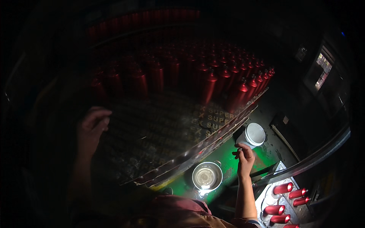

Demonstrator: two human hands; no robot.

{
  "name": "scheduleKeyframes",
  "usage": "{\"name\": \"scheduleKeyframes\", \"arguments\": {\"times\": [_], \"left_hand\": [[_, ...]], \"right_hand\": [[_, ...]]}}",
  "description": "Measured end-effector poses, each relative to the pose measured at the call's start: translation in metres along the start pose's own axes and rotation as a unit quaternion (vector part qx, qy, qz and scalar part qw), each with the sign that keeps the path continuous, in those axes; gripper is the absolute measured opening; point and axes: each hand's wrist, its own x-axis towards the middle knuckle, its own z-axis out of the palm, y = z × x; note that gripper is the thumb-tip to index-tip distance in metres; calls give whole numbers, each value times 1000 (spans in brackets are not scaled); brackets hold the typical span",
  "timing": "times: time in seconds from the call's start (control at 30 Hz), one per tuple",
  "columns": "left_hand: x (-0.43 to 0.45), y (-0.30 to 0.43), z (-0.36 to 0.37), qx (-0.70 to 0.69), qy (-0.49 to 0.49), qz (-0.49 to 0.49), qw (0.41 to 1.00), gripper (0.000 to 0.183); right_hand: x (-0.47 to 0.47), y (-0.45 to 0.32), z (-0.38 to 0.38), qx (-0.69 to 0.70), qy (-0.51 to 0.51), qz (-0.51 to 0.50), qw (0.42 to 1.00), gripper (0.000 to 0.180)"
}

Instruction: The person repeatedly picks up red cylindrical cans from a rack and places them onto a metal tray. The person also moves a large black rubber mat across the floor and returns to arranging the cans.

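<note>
My left hand [95,122] is raised in shadow above a dark board [171,125] that bears repeated printed lettering. Its fingers are loosely bent, and nothing shows in them. On the right, my right hand [245,159] hovers over the green floor, fingers apart and holding nothing I can see. From my viewpoint it overlaps the lower edge of a white lidded bucket [255,134]. Many red metallic bottles [209,85] with narrow necks stand upright in rows on the far part of the board, apart from both hands.
A metal pot [207,176] with liquid in it sits on the green floor [228,168] near my body. At lower right, several red bottles [275,210] are on a brightly lit surface [263,199]. A curved metal rail [302,165] passes beside it. More red bottles [142,18] line the dark background.
</note>
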Motion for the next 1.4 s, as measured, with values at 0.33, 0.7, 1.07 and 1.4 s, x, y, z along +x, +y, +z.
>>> {"name": "scheduleKeyframes", "arguments": {"times": [0.33, 0.7, 1.07, 1.4], "left_hand": [[170, -79, 53, 292, 2, 95, 952, 53], [215, -131, 98, 322, 47, 21, 945, 53], [177, -154, 64, 229, 112, 209, 944, 53], [17, -22, 116, -312, 27, -72, 947, 64]], "right_hand": [[262, -56, 166, -427, -116, -256, 860, 54], [271, -37, 187, -419, -81, -264, 865, 50], [181, 3, 104, -237, 46, -321, 916, 46], [58, 44, -49, 237, 171, -3, 956, 64]]}}
